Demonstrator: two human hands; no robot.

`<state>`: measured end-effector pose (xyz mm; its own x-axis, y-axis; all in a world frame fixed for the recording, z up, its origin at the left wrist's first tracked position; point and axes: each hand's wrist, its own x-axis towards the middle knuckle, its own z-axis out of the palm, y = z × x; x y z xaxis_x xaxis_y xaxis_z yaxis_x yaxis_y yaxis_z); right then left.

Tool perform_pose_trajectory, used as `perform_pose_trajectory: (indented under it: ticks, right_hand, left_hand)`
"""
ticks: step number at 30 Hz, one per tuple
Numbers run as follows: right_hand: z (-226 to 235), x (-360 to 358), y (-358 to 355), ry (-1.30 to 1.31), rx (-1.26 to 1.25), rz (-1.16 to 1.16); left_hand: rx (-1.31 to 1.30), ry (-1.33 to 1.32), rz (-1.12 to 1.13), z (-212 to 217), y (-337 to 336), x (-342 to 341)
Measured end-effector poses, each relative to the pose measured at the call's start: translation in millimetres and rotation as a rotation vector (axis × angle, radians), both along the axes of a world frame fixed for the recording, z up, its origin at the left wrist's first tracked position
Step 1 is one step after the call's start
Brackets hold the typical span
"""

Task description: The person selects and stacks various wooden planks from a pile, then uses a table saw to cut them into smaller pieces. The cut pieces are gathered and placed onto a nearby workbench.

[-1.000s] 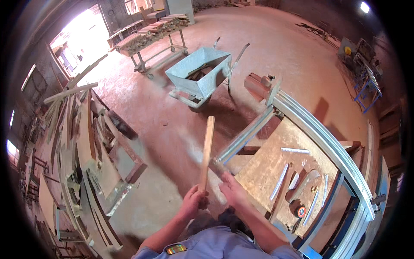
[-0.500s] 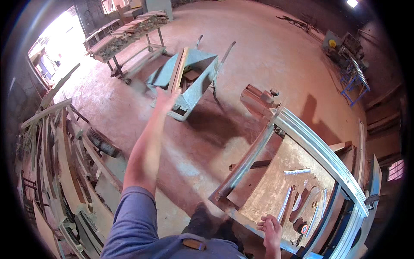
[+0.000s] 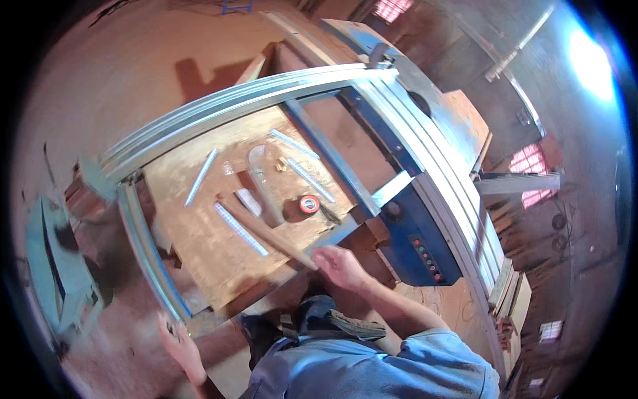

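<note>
My right hand [image 3: 340, 267] has its fingers closed on the near end of a long brown wooden stick [image 3: 276, 241], which slants across a plywood board [image 3: 199, 256]. My left hand [image 3: 179, 346] is low on the left, beside the end of a metal rail [image 3: 159, 266]; its fingers are apart and nothing shows in them. On the board lie a round black-and-red tape measure [image 3: 308, 204], a curved tool with a pale blade [image 3: 258, 163], a small pale block [image 3: 248, 201] and several white-blue measuring strips [image 3: 240, 229].
Long aluminium rails [image 3: 232, 93] border the board on a blue machine [image 3: 412, 233] with coloured buttons. A grey-green wheelbarrow [image 3: 60, 266] stands at the left. Stacked boards [image 3: 512, 292] lean at the right.
My view has swung right, from the wheelbarrow to the machine. My left hand has drawn back from the wood strip on the wheelbarrow. My right hand has taken hold of the wooden stick.
</note>
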<state>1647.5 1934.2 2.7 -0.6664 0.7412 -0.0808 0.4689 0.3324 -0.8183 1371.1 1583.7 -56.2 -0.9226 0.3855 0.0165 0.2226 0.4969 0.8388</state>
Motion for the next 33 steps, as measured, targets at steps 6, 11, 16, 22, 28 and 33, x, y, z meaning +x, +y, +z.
perform_pose_trajectory:
  ticks: [6, 11, 16, 22, 28, 33]
  right_hand:
    - [-42, 114, 189, -0.148, 0.522, -0.136]
    - [-101, 166, 300, -0.204, 0.679, -0.029]
    - [-131, 164, 310, -0.236, 0.677, 0.134]
    - [-99, 161, 312, -0.41, 0.785, 0.326]
    - [-153, 188, 331, -0.274, 0.776, 0.118]
    - [-205, 200, 370, -0.279, 1.003, 0.154]
  left_hand:
    - [-0.156, 0.138, 0.034, -7, 16, 91]
    - [-0.445, 0.331, -0.037, 6, 82, 174]
    - [-0.275, 0.148, -0.08, -19, 110, 238]
    - [-0.251, -0.027, 0.044, 49, 201, 315]
    - [-0.399, -0.033, 0.142, 11, 157, 382]
    - [-0.393, -0.127, 0.367, -3, 116, 454]
